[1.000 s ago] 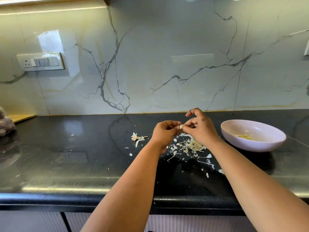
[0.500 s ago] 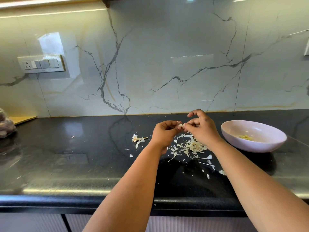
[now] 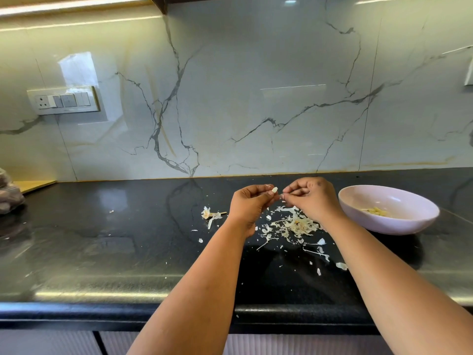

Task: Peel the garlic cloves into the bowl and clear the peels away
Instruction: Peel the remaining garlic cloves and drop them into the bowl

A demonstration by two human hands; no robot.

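Observation:
My left hand [image 3: 249, 204] pinches a small white garlic clove [image 3: 274, 190] at its fingertips above the black counter. Just to its right, a small gap away, my right hand [image 3: 311, 197] has its fingers curled, thumb and forefinger pinched together; whether they hold a bit of peel I cannot tell. A pile of garlic peels [image 3: 297, 225] lies on the counter under and in front of the hands. The pale pink bowl [image 3: 419, 219] stands to the right with several peeled cloves [image 3: 376, 211] inside.
A garlic stem with scraps of skin [image 3: 212, 215] lies left of the hands. Loose peel bits are scattered toward the counter's front edge [image 3: 102, 307]. A bag [image 3: 9, 197] sits at the far left. A switch panel [image 3: 64, 99] is on the marble wall.
The hands, touching around the clove earlier, have drawn slightly apart. The clove stays in my left hand's fingertips and my right hand has pulled a little to the right.

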